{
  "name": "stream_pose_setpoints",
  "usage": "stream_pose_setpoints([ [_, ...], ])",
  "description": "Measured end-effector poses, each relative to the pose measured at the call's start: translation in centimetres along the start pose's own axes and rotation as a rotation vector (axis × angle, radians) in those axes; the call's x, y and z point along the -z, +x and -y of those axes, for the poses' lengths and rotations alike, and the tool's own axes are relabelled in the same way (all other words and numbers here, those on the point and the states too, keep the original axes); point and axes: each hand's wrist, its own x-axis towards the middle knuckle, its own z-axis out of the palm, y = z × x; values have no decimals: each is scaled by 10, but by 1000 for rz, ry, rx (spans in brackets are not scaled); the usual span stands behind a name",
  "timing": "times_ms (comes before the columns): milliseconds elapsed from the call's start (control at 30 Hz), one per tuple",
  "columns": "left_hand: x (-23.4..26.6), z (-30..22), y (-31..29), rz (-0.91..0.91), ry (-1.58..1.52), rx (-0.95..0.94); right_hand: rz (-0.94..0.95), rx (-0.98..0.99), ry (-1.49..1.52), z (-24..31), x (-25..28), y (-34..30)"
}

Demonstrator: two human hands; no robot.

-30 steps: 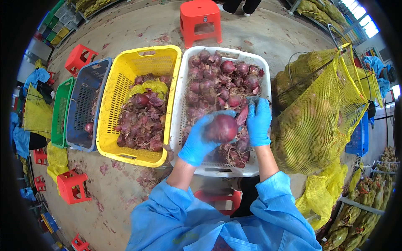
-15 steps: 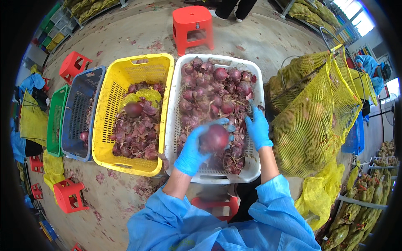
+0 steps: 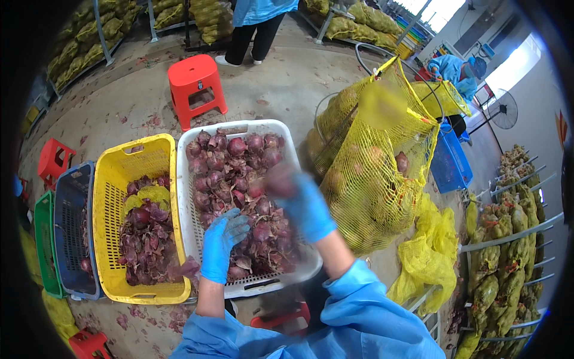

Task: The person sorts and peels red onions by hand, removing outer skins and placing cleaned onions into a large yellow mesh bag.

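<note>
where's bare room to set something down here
Free: the seat of the red stool beyond the white crate, and most of the floor between that stool and the bulging yellow net bag. Crowded: inside the white crate, heaped with onions.

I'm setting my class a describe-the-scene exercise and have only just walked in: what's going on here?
A person in blue gloves is handling red onions. The right hand grips a red onion, blurred, above the white basket, while the left hand is open over the same basket and seems to hold nothing. More onions lie heaped below. To the left stands a yellow basket with onion skins; to the right, a filled yellow mesh sack.
</note>
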Motion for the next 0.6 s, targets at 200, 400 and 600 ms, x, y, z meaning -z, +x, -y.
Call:
stream_pose_setpoints([
  [200,13,-3,-2,-34,-31,34,-186,479,-78,235,12,66],
  [400,16,-11,-4,-101,-26,-59,-484,1003,-915,266,31,98],
  [600,7,-18,-2,-133,-75,-25,3,293,-1705,33,19,92],
])
